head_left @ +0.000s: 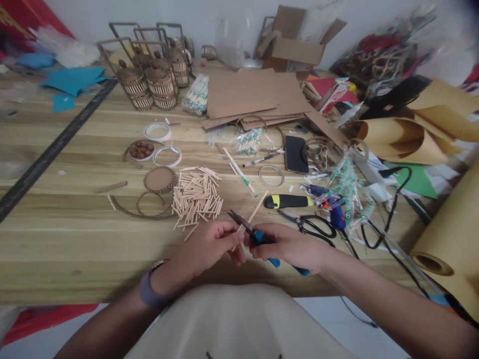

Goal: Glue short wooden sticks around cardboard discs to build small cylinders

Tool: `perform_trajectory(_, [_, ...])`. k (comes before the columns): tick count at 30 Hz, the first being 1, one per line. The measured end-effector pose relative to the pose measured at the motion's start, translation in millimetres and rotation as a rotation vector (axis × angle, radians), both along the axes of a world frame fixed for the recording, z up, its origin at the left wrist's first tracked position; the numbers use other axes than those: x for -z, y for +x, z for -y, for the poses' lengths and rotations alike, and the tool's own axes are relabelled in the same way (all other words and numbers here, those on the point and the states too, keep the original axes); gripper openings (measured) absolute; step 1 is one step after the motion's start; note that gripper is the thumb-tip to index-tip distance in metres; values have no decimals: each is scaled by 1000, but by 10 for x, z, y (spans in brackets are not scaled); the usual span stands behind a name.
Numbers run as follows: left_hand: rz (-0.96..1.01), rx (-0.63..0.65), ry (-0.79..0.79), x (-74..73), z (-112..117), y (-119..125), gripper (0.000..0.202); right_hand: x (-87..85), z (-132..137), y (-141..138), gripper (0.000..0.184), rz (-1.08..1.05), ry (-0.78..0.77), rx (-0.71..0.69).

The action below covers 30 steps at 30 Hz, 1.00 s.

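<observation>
Thumb and fingers of my left hand (220, 242) pinch a thin wooden stick (258, 208) that slants up and to the right. My right hand (286, 247) is wrapped round blue-and-black pliers (264, 238), whose dark jaws lie across the stick close to my left fingertips. Whether the jaws press on the stick I cannot tell. Just beyond my left hand is a pile of short cut sticks (198, 197). A round cardboard piece with a ridged edge (160, 179) sits left of the pile. A wrapped pair of chopsticks (239, 172) lies farther back.
Black-handled scissors (318, 227), a yellow-and-black utility knife (288, 201) and a blue glue gun (337, 214) lie to the right. Behind are a phone (296, 154), tape rolls (157, 132), a bowl of brown balls (141, 149), cardboard sheets (243, 92) and several lidded baskets (160, 85).
</observation>
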<state>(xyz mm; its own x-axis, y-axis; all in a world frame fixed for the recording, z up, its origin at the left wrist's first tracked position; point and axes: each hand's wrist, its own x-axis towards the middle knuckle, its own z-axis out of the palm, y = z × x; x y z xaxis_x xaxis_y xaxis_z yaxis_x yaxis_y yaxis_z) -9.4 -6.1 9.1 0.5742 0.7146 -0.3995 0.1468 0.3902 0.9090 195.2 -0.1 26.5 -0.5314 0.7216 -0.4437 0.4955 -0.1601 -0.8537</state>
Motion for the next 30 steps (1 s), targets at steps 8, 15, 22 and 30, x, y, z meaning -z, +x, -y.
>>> perform_trajectory(8, [10, -1, 0, 39, -4, 0, 30, -2, -18, -16, 8, -59, -88, -12])
perform_trajectory(15, [9, 2, 18, 76, -1, -4, 29, 6, -5, -43, 12, -28, -60, -28])
perform_trajectory(22, [-89, 27, 70, 42, 7, -20, 24, 69, 25, -30, 14, -23, -37, -22])
perform_trajectory(30, [-111, 42, 62, -9, -6, -4, 30, 52, -11, -26, 19, -211, -281, 13])
